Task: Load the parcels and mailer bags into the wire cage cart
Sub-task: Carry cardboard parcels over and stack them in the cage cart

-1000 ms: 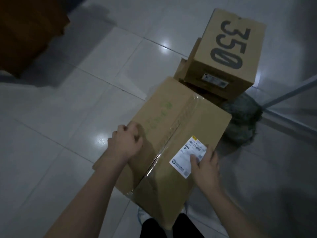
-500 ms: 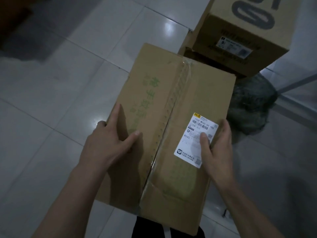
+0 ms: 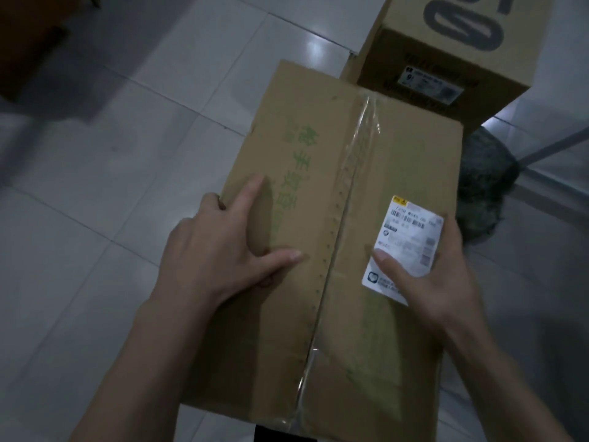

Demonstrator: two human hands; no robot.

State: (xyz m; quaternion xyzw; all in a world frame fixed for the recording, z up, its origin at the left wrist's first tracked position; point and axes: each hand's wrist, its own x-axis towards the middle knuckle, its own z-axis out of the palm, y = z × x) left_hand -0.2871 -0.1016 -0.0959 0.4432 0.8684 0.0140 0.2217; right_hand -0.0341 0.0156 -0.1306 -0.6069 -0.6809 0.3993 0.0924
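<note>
Tiled floor [image 3: 95, 193]; parcel [image 3: 334, 148] gripped between left hand [image 3: 216, 250], right hand [image 3: 439, 275].

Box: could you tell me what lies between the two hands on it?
Head view: the taped seam on the box, between left hand and right hand.

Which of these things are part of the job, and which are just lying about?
Job: taped cardboard box, gripped by left hand and right hand; printed shoe box; dark mailer bag.
Lying about: brown furniture; tiled floor.
</note>
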